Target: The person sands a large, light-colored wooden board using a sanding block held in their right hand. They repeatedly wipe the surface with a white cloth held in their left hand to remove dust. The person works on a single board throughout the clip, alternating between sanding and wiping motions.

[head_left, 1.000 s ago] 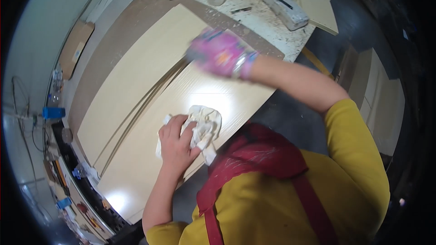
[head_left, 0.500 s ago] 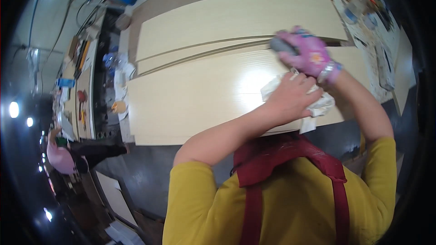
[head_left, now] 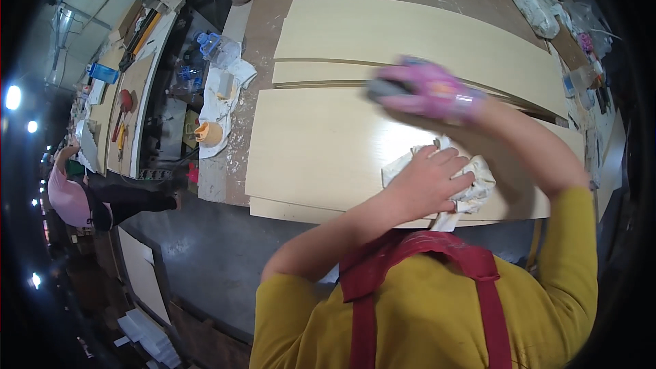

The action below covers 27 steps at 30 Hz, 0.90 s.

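Note:
A pale wood-grain panel [head_left: 314,143] lies flat at the near side of the table, on top of another panel whose edge shows below it. My right hand [head_left: 434,89], in a pink glove, is wrapped round a dark grey block [head_left: 386,89] by the panel's far edge. Motion smears the glove and block, so I cannot tell whether the block touches the surface. My bare left hand [head_left: 427,181] presses on the panel's near part, its fingers curled over a crumpled white cloth [head_left: 478,188]. The cloth's end hangs over the near edge.
More pale panels [head_left: 403,27] lie farther back. Left of them are a rag [head_left: 229,96], an orange cup-like thing [head_left: 208,132] and a blue-capped bottle [head_left: 217,48]. A plastic-wrapped roll [head_left: 531,7] lies at the back right. Another person [head_left: 75,195] stands at the far left.
My right hand has moved left along the panel with the grey block. My left hand stays on the cloth. The whole view has shifted, with the panels now farther right in the picture.

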Motion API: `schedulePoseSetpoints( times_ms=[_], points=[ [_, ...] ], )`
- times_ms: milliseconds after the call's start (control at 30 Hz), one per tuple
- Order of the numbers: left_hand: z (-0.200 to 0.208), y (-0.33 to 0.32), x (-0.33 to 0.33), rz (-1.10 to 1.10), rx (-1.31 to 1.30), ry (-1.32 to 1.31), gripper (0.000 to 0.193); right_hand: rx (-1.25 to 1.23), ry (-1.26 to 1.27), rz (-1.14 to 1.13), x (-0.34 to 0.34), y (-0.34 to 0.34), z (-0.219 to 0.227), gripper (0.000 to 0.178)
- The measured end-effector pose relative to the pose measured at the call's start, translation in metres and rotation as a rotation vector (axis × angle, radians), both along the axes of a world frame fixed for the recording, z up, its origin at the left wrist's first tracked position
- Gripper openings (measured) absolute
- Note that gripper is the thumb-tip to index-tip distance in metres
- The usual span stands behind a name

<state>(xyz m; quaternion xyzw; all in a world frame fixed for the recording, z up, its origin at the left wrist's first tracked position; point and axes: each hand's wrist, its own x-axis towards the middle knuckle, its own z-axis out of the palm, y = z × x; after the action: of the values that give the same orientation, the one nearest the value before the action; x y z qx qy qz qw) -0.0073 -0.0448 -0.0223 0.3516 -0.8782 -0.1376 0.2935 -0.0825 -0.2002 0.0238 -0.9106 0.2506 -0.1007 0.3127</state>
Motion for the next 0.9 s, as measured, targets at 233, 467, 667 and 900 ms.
schedulePoseSetpoints(
  times_ms=[233, 467, 667, 900],
  points=[
    [-0.011, -0.003, -0.007, -0.053, 0.076, 0.198, 0.042, 0.163, 0.070, 0.052, 0.200, -0.018, -0.020, 0.060],
    [-0.013, 0.000, -0.002, 0.024, -0.041, 0.150, 0.036, 0.303, 0.164, 0.023, 0.137, -0.016, -0.009, 0.067],
    [-0.012, -0.003, -0.006, 0.024, -0.135, 0.243, 0.022, -0.262, 0.123, -0.013, 0.220, -0.015, -0.015, 0.060],
    [0.002, 0.009, 0.009, -0.051, 0.436, 0.344, 0.025, -0.369, -0.069, 0.659, 0.139, 0.110, 0.011, 0.046]
  ],
)
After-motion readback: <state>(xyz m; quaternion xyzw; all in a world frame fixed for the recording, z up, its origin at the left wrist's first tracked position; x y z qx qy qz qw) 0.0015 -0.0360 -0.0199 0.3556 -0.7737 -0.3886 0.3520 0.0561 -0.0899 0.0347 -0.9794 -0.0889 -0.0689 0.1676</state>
